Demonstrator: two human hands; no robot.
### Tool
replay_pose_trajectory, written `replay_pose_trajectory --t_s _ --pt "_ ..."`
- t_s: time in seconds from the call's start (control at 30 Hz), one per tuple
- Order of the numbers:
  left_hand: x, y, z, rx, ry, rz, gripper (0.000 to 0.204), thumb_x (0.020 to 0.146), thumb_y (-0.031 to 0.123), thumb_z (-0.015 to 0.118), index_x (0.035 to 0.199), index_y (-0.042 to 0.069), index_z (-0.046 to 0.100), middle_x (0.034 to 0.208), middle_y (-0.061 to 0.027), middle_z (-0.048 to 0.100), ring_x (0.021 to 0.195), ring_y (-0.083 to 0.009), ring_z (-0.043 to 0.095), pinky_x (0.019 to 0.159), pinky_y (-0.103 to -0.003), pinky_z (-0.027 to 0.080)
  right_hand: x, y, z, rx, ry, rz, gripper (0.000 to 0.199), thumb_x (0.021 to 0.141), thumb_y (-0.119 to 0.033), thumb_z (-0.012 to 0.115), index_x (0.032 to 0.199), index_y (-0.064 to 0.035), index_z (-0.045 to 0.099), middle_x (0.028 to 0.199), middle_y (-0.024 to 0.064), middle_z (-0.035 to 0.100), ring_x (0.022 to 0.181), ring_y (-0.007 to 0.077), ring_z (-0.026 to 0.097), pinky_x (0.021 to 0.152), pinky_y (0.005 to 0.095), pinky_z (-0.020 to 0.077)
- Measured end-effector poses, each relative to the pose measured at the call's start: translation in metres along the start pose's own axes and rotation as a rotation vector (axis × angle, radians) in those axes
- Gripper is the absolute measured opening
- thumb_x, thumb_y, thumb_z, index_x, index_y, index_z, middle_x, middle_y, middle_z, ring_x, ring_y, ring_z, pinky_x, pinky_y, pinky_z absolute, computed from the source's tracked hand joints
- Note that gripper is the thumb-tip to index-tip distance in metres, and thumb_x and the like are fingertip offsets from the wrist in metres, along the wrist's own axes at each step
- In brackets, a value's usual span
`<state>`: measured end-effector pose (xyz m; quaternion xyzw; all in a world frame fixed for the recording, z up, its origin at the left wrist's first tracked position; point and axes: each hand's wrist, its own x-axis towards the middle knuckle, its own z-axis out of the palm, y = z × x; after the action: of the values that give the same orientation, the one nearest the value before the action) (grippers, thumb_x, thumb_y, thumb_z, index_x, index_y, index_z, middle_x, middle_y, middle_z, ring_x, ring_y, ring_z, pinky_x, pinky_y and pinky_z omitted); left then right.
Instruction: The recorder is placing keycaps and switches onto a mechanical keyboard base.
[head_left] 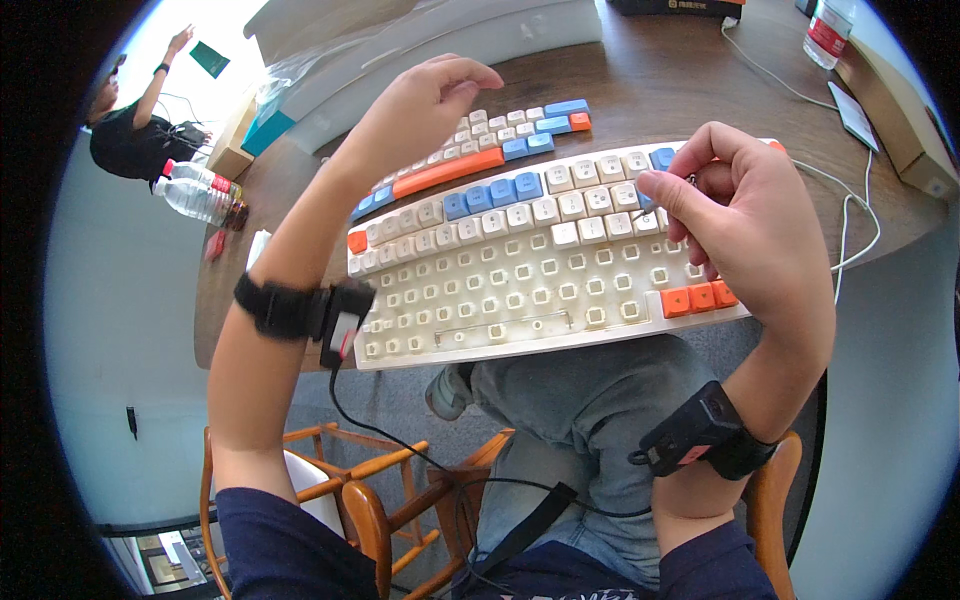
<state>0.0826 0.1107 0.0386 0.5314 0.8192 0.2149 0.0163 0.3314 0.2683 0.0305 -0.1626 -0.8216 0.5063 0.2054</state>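
Note:
A white keyboard (pixel 480 347) lies across the near table edge. Its lower rows are mostly bare of keycaps, showing pale switch stems; cream, blue and orange keycaps remain in the upper rows and at the right. My right hand (pixel 745 215) is closed on a thin metal wire keycap puller (pixel 648 211), its tip at a cream keycap (pixel 647 224). Fingers partly hide the tool. My left hand (pixel 425 100), loosely bent with thumb and index apart, hovers above several loose keycaps (pixel 450 172) laid in rows behind the keyboard. Nothing shows in it.
A large pale box (pixel 420 75) stands behind the loose keycaps. Bottles (pixel 200 195) are at the left, another bottle (pixel 828 35) at the far right. A white cable (pixel 850 225) runs beside the keyboard. Another person (pixel 140 140) is at the far left; a wooden chair (pixel 370 515) stands below.

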Motion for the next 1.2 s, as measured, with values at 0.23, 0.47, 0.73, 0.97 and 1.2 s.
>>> replay_pose_trajectory --t_s 0.23,0.47,0.73,0.97,1.2 --pt "-0.043 0.095 0.016 0.027 0.027 0.356 0.015 0.085 0.011 0.065 0.097 0.002 0.066 0.098 -0.0123 0.063 0.095 -0.0266 0.061 0.085 -0.036 0.047 0.0 0.006 -0.007 -0.063 0.05 -0.019 0.015 0.086 -0.012 0.068 0.081 -0.0021 0.057 0.062 0.0042 0.061 0.053 0.0056 0.056 0.045 0.0184 0.0427" --pt "-0.048 0.117 0.048 0.037 0.103 0.373 0.017 0.079 0.017 0.071 0.088 0.003 0.066 0.09 -0.0109 0.06 0.088 -0.0286 0.058 0.08 -0.038 0.047 -0.001 0.006 -0.003 -0.188 0.059 -0.04 0.013 0.085 -0.006 0.065 0.079 -0.0001 0.056 0.063 0.0051 0.06 0.055 0.0078 0.057 0.049 0.0212 0.046" --pt "-0.045 0.133 0.064 0.167 0.184 0.36 0.019 0.076 0.017 0.071 0.084 0.0 0.066 0.087 -0.0114 0.059 0.086 -0.0288 0.058 0.076 -0.04 0.049 -0.002 0.006 -0.002 -0.325 0.071 -0.148 0.015 0.082 -0.003 0.065 0.075 0.0046 0.053 0.065 0.0083 0.059 0.057 0.0119 0.057 0.055 0.0256 0.0473" --pt "-0.044 0.133 0.061 0.196 0.128 0.34 0.02 0.076 0.017 0.069 0.085 -0.001 0.066 0.087 -0.0127 0.059 0.086 -0.0298 0.059 0.077 -0.04 0.049 -0.009 0.003 -0.001 -0.329 0.043 -0.188 0.012 0.077 -0.007 0.063 0.079 0.0039 0.061 0.076 0.0203 0.063 0.076 0.0351 0.062 0.071 0.0416 0.0483" --pt "-0.044 0.131 0.064 0.147 0.144 0.331 0.018 0.077 0.015 0.067 0.083 -0.002 0.065 0.088 -0.0139 0.06 0.088 -0.0302 0.059 0.079 -0.039 0.05 -0.005 0.009 0.006 -0.302 0.019 -0.195 0.01 0.078 -0.006 0.062 0.08 0.0039 0.062 0.076 0.0207 0.063 0.077 0.036 0.062 0.073 0.0415 0.0489"
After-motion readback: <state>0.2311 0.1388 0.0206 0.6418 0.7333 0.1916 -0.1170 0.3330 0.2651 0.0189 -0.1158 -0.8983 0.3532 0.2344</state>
